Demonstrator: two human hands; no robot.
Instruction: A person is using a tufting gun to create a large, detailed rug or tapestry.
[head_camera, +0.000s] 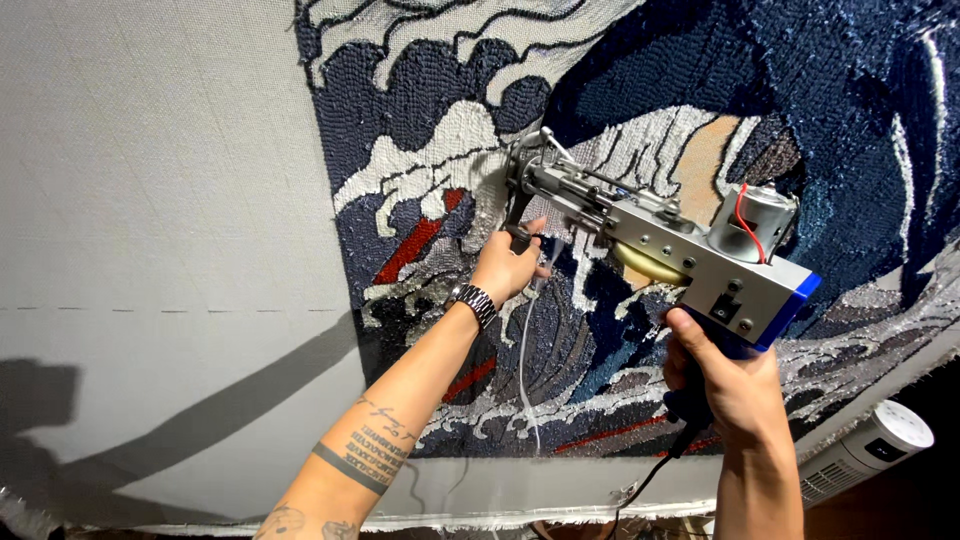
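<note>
**Two hands steady a tufting gun against a wave-patterned rug**

The left hand (508, 265) reaches up and forward with the forearm extended, a metal-link wristwatch (473, 300) at the wrist, and its fingers are clenched around the black front handle of the silver metal tufting gun with a blue end cap (655, 240). The right hand (728, 385) sits lower and nearer the camera, wrist bent upward, wrapped tight around the gun's rear grip under the blue-capped body.

The gun's long axis runs diagonally from lower right to upper left. Its needle end points up-left and meets the stretched grey backing cloth (160, 200), on the tufted navy, white and red wave design (440, 120). A black power cord (650, 480) hangs below the right hand. A thin white yarn strand (523, 370) trails down beneath the left hand.
</note>
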